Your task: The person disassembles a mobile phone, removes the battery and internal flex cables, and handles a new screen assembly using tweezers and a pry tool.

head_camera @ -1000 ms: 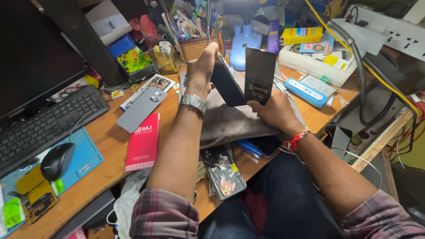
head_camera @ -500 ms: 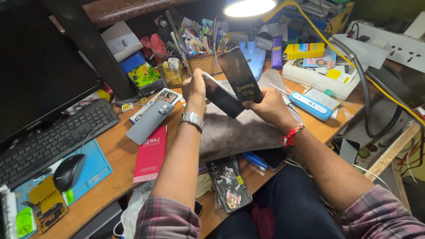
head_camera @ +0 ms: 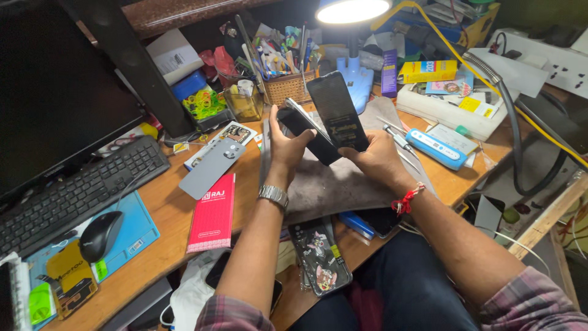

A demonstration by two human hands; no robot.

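Left hand (head_camera: 288, 142) clamps the phone body (head_camera: 306, 132) flat above the grey mat (head_camera: 343, 184). Right hand (head_camera: 373, 160) pinches the screen panel (head_camera: 337, 110) upright, tilted under the lamp (head_camera: 353, 10), presumably so light rakes the glass.

A big dark monitor (head_camera: 55, 92) stands far left; a flat red packet (head_camera: 212, 214) lies mid-desk; a yellow box (head_camera: 429, 71) sits behind the lamp.
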